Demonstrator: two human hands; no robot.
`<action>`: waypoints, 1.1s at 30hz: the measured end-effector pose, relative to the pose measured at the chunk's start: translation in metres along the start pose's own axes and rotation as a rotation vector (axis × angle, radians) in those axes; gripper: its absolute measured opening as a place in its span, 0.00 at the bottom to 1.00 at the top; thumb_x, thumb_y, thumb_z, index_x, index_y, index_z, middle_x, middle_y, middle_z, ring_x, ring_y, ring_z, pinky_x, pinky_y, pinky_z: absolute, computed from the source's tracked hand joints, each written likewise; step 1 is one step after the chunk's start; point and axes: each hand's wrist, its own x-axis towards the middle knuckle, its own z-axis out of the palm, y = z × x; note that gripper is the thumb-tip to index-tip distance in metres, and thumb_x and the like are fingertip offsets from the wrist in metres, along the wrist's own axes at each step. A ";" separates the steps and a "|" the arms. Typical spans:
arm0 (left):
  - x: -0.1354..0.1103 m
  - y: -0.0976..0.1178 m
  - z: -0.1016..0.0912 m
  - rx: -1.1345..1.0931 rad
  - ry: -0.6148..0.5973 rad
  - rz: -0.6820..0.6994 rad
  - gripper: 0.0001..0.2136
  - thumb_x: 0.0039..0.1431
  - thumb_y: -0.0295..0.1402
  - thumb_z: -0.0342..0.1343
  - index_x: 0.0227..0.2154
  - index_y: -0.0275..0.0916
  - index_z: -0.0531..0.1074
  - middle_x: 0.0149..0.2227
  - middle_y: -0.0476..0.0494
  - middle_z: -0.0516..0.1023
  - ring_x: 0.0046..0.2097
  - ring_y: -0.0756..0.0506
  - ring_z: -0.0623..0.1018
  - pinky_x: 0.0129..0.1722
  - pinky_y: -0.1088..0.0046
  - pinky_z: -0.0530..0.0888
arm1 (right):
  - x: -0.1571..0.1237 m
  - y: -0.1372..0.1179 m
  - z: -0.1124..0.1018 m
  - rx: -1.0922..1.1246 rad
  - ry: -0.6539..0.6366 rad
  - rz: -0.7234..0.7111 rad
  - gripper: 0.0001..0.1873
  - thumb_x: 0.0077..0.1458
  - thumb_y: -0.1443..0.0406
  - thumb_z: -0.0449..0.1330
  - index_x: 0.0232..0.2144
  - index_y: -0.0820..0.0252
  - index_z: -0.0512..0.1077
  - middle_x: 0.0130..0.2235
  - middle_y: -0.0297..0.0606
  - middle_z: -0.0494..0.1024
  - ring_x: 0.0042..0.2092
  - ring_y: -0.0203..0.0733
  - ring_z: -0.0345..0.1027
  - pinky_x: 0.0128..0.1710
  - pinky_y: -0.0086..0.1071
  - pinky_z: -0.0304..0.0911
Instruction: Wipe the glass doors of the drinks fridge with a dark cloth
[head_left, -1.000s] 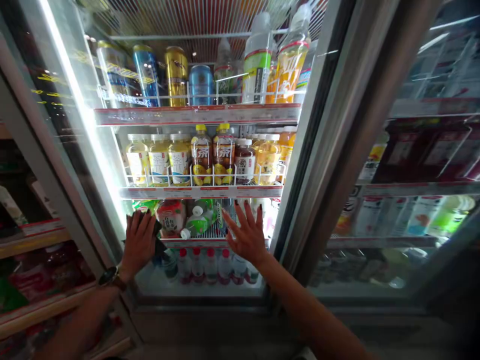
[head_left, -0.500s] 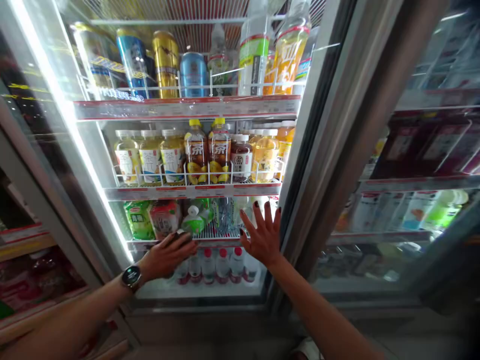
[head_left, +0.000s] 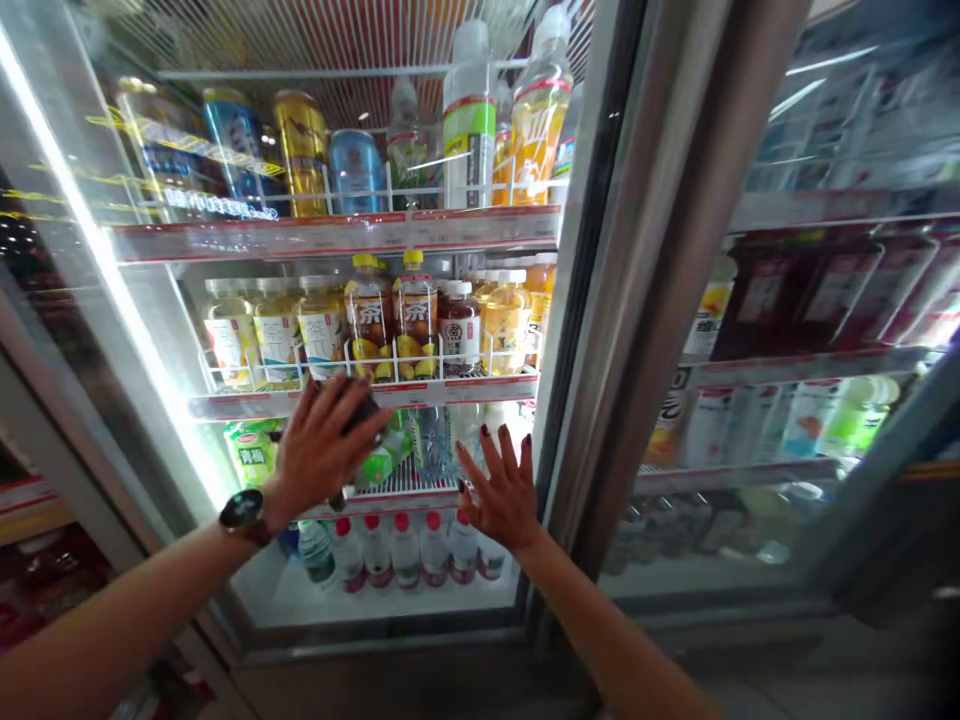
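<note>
My left hand, wearing a dark round watch on the wrist, is raised before the lower bottle shelf. Its fingers curve over a dark object that is mostly hidden behind them; its kind does not show. Behind this hand are a green carton pack and a green-labelled bottle lying on its side. My right hand is open, dark-nailed fingers spread, in front of clear bottles on the same shelf near the door frame. I cannot tell whether it touches the glass.
Reflections show on the glass of the lit drinks fridge. Tea bottles line the middle shelf, cans and tall bottles the top. Several red-capped bottles stand at the bottom. Another glazed fridge section is on the right.
My left hand has risen with the dark object, from the lower shelf's edge toward the middle shelf rail. My right hand stays spread before the lower shelf. The view has shifted slightly.
</note>
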 end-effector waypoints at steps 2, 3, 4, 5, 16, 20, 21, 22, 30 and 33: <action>-0.042 0.042 0.018 -0.026 -0.131 0.220 0.31 0.62 0.33 0.61 0.67 0.53 0.64 0.71 0.47 0.64 0.75 0.40 0.55 0.76 0.53 0.52 | 0.000 0.000 0.000 -0.013 -0.012 -0.012 0.41 0.63 0.62 0.56 0.75 0.54 0.49 0.75 0.49 0.52 0.77 0.62 0.40 0.73 0.65 0.44; -0.060 0.057 0.024 -0.044 -0.193 0.335 0.31 0.60 0.31 0.60 0.67 0.53 0.65 0.70 0.49 0.65 0.74 0.42 0.58 0.75 0.57 0.54 | 0.000 0.000 -0.001 -0.017 -0.019 -0.017 0.41 0.63 0.62 0.57 0.75 0.54 0.49 0.75 0.49 0.53 0.77 0.62 0.40 0.73 0.65 0.44; -0.074 0.066 0.027 -0.072 -0.239 0.448 0.31 0.59 0.29 0.59 0.66 0.53 0.65 0.70 0.50 0.65 0.73 0.44 0.60 0.74 0.61 0.57 | 0.000 -0.001 -0.003 -0.017 -0.025 -0.022 0.41 0.63 0.62 0.57 0.75 0.55 0.49 0.75 0.50 0.53 0.77 0.62 0.40 0.72 0.65 0.44; -0.082 0.068 0.028 -0.104 -0.271 0.554 0.32 0.58 0.27 0.58 0.66 0.53 0.66 0.70 0.51 0.65 0.72 0.46 0.61 0.72 0.64 0.60 | 0.000 -0.001 -0.005 -0.010 -0.033 -0.026 0.42 0.63 0.62 0.57 0.75 0.56 0.48 0.75 0.51 0.52 0.77 0.62 0.39 0.72 0.66 0.45; 0.035 -0.028 -0.007 -0.010 -0.061 0.103 0.31 0.65 0.31 0.56 0.69 0.54 0.59 0.73 0.47 0.60 0.77 0.37 0.47 0.75 0.44 0.48 | 0.045 0.038 -0.027 -0.032 -0.081 -0.016 0.43 0.65 0.55 0.57 0.75 0.43 0.43 0.78 0.44 0.41 0.77 0.67 0.35 0.70 0.71 0.42; -0.031 0.043 0.025 -0.049 -0.152 0.333 0.30 0.63 0.30 0.55 0.68 0.50 0.62 0.73 0.50 0.58 0.77 0.41 0.50 0.76 0.53 0.53 | 0.049 0.040 -0.017 -0.066 -0.037 -0.033 0.46 0.65 0.52 0.57 0.76 0.45 0.40 0.78 0.44 0.35 0.77 0.67 0.32 0.71 0.71 0.40; -0.049 0.059 0.031 -0.066 -0.192 0.445 0.30 0.62 0.30 0.55 0.68 0.49 0.63 0.74 0.51 0.57 0.76 0.42 0.52 0.75 0.58 0.56 | 0.048 0.039 -0.017 -0.065 -0.043 -0.036 0.46 0.64 0.52 0.58 0.76 0.46 0.40 0.78 0.44 0.36 0.77 0.67 0.32 0.71 0.70 0.40; -0.063 0.070 0.036 -0.088 -0.222 0.549 0.30 0.61 0.30 0.56 0.67 0.49 0.65 0.74 0.52 0.57 0.76 0.44 0.53 0.73 0.62 0.59 | 0.047 0.039 -0.018 -0.061 -0.050 -0.040 0.46 0.64 0.52 0.58 0.76 0.45 0.40 0.78 0.44 0.36 0.77 0.67 0.33 0.71 0.71 0.40; 0.035 -0.010 -0.002 -0.163 -0.271 0.403 0.33 0.64 0.28 0.55 0.70 0.56 0.56 0.74 0.53 0.57 0.76 0.44 0.53 0.76 0.56 0.54 | 0.047 0.037 -0.023 -0.023 -0.041 -0.024 0.45 0.65 0.52 0.57 0.76 0.44 0.39 0.78 0.43 0.38 0.77 0.68 0.36 0.71 0.71 0.41; 0.063 -0.024 -0.009 -0.061 -0.085 0.040 0.32 0.67 0.34 0.56 0.71 0.54 0.53 0.76 0.46 0.50 0.77 0.34 0.49 0.74 0.41 0.51 | 0.046 0.037 -0.021 -0.024 -0.026 -0.023 0.44 0.66 0.52 0.57 0.76 0.43 0.41 0.78 0.42 0.40 0.77 0.67 0.36 0.71 0.70 0.41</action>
